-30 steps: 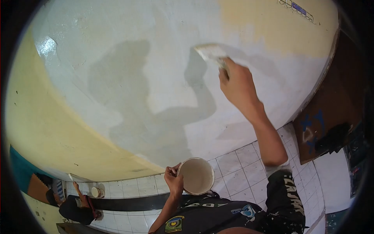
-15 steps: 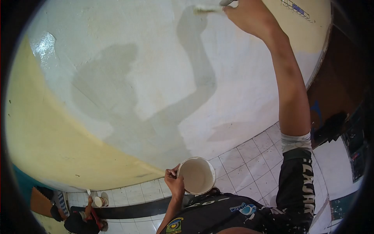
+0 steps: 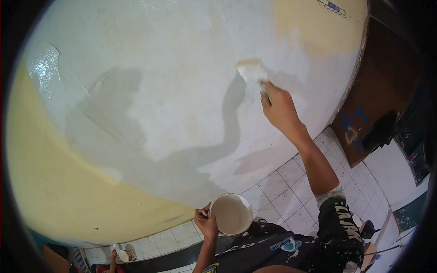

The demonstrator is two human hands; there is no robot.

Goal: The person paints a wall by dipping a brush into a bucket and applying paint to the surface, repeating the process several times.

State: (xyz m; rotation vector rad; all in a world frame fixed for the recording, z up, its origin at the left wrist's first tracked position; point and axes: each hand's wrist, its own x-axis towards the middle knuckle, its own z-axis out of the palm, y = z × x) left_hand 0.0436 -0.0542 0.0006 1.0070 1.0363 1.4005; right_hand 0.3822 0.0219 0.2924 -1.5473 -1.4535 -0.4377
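Observation:
My right hand (image 3: 278, 105) is closed round the handle of a wide paintbrush (image 3: 251, 70). The bristles point up and left, right at the wall (image 3: 182, 91), which is coated white over yellow. Lower down, my left hand (image 3: 206, 223) grips the rim of a round white bucket (image 3: 231, 214), held in front of my body. Its inside is pale and smooth, like white paint. A shadow of my head and arm falls across the white part of the wall.
Yellow wall (image 3: 114, 200) shows along the lower left and at the top right. White floor tiles (image 3: 287, 182) run along the wall's foot. A brown door (image 3: 368, 86) stands at right. Another person's hand (image 3: 113, 255) is at lower left, near a small paint pot (image 3: 125, 255).
My right hand and the paintbrush have come down the wall from the top edge, the brush now upright. The bucket stays in my left hand, and the view has shifted slightly.

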